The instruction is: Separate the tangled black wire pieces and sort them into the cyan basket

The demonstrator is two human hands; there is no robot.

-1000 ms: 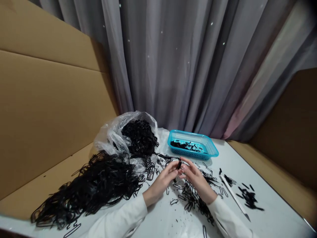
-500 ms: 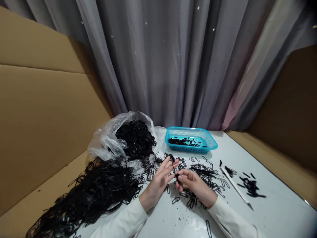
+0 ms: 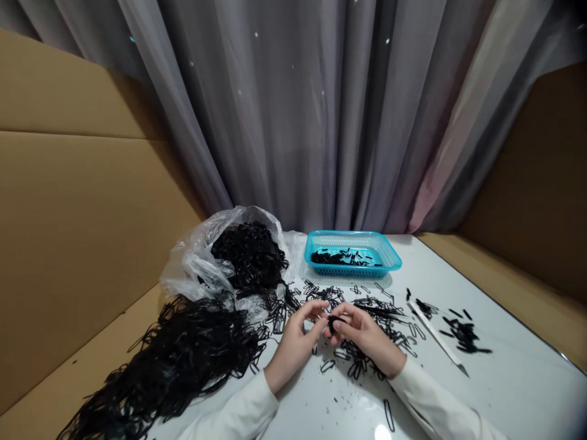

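Observation:
Over the middle of the white table, my right hand (image 3: 370,343) pinches a small dark bundle of black band (image 3: 336,322) between thumb and fingers. My left hand (image 3: 297,342) meets it from the other side, fingers curled and thumb tip close to the bundle. Whether the left fingertips grip a strand is too small to tell. Loose black loops (image 3: 362,366) lie scattered beneath and around both hands. To the left spreads a large heap of long black bands (image 3: 183,357).
A clear plastic bag (image 3: 195,260) filled with black bands stands at the back left. Behind my hands sits a blue basket (image 3: 389,261) holding short black pieces. On the right lie a white pen-like blade tool (image 3: 438,339) and a small black pile (image 3: 465,336). Cardboard walls flank the table.
The black strand stretched between my hands and around my left fingers no longer shows. My left fingers have curled and come closer to the bundle in my right hand.

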